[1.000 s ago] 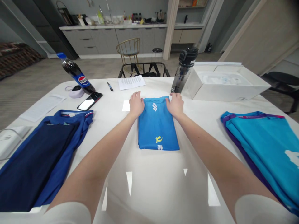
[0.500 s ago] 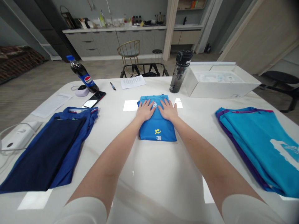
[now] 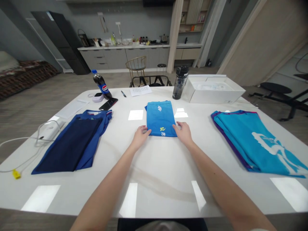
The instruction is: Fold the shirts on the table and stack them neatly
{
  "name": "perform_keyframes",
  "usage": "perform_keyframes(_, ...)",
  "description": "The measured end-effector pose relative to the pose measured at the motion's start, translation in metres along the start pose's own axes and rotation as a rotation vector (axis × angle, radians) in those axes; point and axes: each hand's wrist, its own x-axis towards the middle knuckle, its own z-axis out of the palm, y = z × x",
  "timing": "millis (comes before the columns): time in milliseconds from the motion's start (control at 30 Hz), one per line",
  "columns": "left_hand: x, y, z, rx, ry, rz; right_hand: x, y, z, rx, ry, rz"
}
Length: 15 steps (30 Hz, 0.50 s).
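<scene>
A folded blue shirt lies flat on the white table in the middle, with a white mark near its far end and yellow and white print near its close edge. At its near left corner, my left hand is closed, the thumb over the cloth. My right hand grips the near right corner in the same way. The fingertips under the edge are partly hidden. To the left lies a dark navy garment on top of a royal blue one. Folded turquoise shirts are stacked on the right.
A cola bottle, a phone, a pen and a paper sheet sit toward the back. A dark tumbler stands beside a white box. A power strip with cables is at far left.
Both hands have slid from the shirt's upper part to its two near corners, from lying flat to gripping. The view has tilted up, showing more of the kitchen.
</scene>
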Motion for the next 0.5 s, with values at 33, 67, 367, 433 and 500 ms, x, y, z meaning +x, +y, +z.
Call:
perform_keyframes(33,-0.005,0.001,-0.002,-0.018,0.006,-0.025,-0.007,-0.002,-0.005,-0.035,-0.018,0.023)
perform_keyframes(67,-0.009,0.002,-0.002,-0.032,0.015,-0.051,-0.013,-0.004,-0.009,-0.061,-0.054,0.055)
perform_keyframes(367,-0.025,0.012,0.017,0.054,0.092,0.053,-0.032,-0.009,-0.024,0.096,-0.187,0.098)
perform_keyframes(433,-0.025,0.014,0.019,0.075,0.116,0.075,-0.032,-0.008,-0.025,0.071,-0.208,0.094)
perform_keyframes(500,-0.024,0.018,0.019,0.092,0.111,0.117,-0.030,-0.008,-0.025,0.030,-0.268,0.101)
